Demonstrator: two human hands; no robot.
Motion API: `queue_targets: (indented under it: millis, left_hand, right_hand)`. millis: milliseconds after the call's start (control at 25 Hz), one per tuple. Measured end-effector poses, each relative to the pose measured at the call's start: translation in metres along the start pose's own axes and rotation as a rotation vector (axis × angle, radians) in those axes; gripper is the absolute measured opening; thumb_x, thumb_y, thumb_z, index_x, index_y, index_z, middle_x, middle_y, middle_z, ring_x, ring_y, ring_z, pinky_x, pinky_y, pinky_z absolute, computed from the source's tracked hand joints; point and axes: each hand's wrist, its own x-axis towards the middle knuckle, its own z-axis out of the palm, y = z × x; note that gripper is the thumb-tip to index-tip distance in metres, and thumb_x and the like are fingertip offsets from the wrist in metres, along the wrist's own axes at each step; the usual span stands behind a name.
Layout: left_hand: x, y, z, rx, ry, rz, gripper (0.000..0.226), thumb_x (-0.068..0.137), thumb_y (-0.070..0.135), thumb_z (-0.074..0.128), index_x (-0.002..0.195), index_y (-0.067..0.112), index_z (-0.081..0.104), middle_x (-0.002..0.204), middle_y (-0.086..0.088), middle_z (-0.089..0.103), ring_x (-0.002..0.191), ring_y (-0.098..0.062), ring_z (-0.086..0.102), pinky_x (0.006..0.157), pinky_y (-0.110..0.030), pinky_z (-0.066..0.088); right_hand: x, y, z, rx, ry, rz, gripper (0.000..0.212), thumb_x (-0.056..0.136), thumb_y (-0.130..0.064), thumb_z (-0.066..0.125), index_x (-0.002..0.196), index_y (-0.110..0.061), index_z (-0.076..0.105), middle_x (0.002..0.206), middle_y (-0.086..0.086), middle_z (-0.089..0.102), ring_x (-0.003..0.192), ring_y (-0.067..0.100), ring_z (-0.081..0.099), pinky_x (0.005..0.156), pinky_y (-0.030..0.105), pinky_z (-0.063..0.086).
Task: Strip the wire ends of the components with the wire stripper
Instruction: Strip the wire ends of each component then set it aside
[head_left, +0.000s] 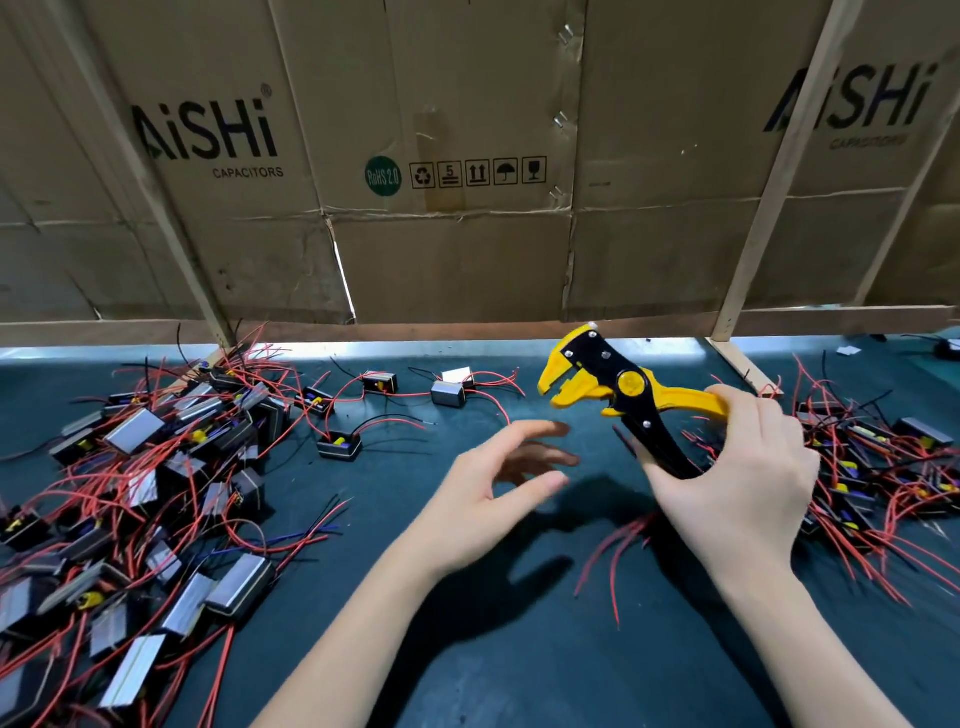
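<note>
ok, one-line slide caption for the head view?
Right hand holds wire stripper; open left hand reaches toward wired components.

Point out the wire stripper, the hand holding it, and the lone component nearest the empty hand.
wire stripper (631, 384): head view, on its yellow pivot disc.
right hand (748, 483): head view, on the back of the hand.
lone component (339, 446): head view, on its black casing.

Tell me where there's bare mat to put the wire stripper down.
Bare mat lies in the near middle, between the forearms, and under the empty left hand. The right hand holds the wire stripper. Crowded: the left pile and right pile of wired components.
</note>
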Motion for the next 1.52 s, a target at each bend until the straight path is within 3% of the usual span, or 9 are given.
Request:
queue_targets:
  millis: [200,280,400,600,720,880,1040,1240,1520]
  left_hand:
    - [-0.001,-0.026,-0.049,0.288,0.779,-0.026,0.017,0.087,0.002,0.064,0.095,0.017,0.067,0.088,0.005,0.071,0.083,-0.011,0.065,0.08,-0.038,0.05]
    - [-0.003,-0.041,-0.07,0.443,0.875,-0.214,0.023,0.084,-0.001,0.062,0.102,0.014,0.064,0.098,-0.001,0.07,0.09,-0.02,0.063,0.087,-0.041,0.049]
    - [-0.005,-0.06,-0.081,0.728,0.677,-0.377,0.036,0.087,0.005,0.061,0.122,0.014,0.061,0.117,-0.006,0.067,0.113,-0.029,0.054,0.094,-0.041,0.044]
    - [-0.006,-0.061,-0.08,0.857,0.634,-0.292,0.041,0.087,0.01,0.066,0.128,0.014,0.061,0.1,-0.006,0.069,0.105,-0.031,0.052,0.085,-0.042,0.045]
    - [-0.007,-0.06,-0.078,0.85,0.586,-0.304,0.052,0.086,0.01,0.068,0.136,0.018,0.055,0.094,-0.008,0.067,0.101,-0.032,0.054,0.082,-0.044,0.047]
    - [-0.006,-0.062,-0.078,0.884,0.501,-0.208,0.023,0.088,0.008,0.068,0.111,0.01,0.074,0.088,-0.01,0.064,0.097,-0.034,0.056,0.082,-0.04,0.046]
    - [-0.003,-0.047,-0.068,0.604,0.49,-0.052,0.017,0.085,0.006,0.073,0.102,0.01,0.077,0.083,-0.004,0.071,0.075,-0.02,0.062,0.078,-0.032,0.05]
    - [-0.002,-0.03,-0.047,0.309,0.367,-0.008,0.014,0.091,0.012,0.068,0.089,0.02,0.079,0.077,0.009,0.068,0.067,-0.009,0.059,0.067,-0.017,0.046]
    - [0.001,-0.028,-0.033,0.145,0.174,-0.086,0.029,0.101,0.021,0.054,0.075,0.014,0.065,0.057,0.007,0.046,0.055,-0.007,0.038,0.055,-0.021,0.031]
  right_hand:
    - [0.001,-0.004,-0.003,0.072,0.013,0.031,0.067,0.069,-0.057,0.071,0.113,-0.008,0.058,0.097,0.009,0.058,0.09,0.035,0.053,0.078,0.044,0.039]
    - [-0.001,-0.009,-0.003,0.225,-0.092,0.039,0.061,0.071,-0.051,0.079,0.112,-0.01,0.06,0.098,0.006,0.06,0.092,0.031,0.056,0.083,0.045,0.044]
    - [-0.004,-0.016,-0.007,0.585,-0.452,0.089,0.047,0.065,-0.042,0.086,0.101,-0.024,0.062,0.093,-0.012,0.067,0.089,0.014,0.061,0.083,0.025,0.046]
    - [-0.012,-0.018,-0.008,0.739,-0.807,0.046,0.045,0.065,-0.052,0.08,0.097,-0.024,0.065,0.085,-0.014,0.066,0.08,0.0,0.057,0.075,0.008,0.039]
    - [-0.013,-0.013,0.0,0.577,-0.739,0.182,0.045,0.063,-0.053,0.083,0.094,-0.027,0.063,0.083,-0.014,0.067,0.08,-0.004,0.059,0.07,0.005,0.04]
    - [-0.008,-0.002,0.005,0.431,-0.682,0.294,0.049,0.062,-0.056,0.082,0.096,-0.029,0.06,0.087,-0.013,0.066,0.087,0.006,0.062,0.073,0.024,0.044]
    - [-0.01,-0.006,0.003,0.317,-0.571,0.114,0.053,0.059,-0.061,0.079,0.098,-0.033,0.055,0.091,-0.013,0.06,0.088,0.013,0.056,0.077,0.034,0.045]
    - [-0.015,-0.01,0.005,-0.029,-0.217,-0.023,0.069,0.059,-0.051,0.085,0.109,-0.012,0.059,0.099,0.004,0.055,0.096,0.031,0.05,0.062,0.037,0.047]
    - [-0.014,-0.007,0.007,-0.096,-0.186,0.013,0.072,0.06,-0.051,0.085,0.111,-0.009,0.058,0.099,0.008,0.054,0.097,0.033,0.048,0.056,0.037,0.046]
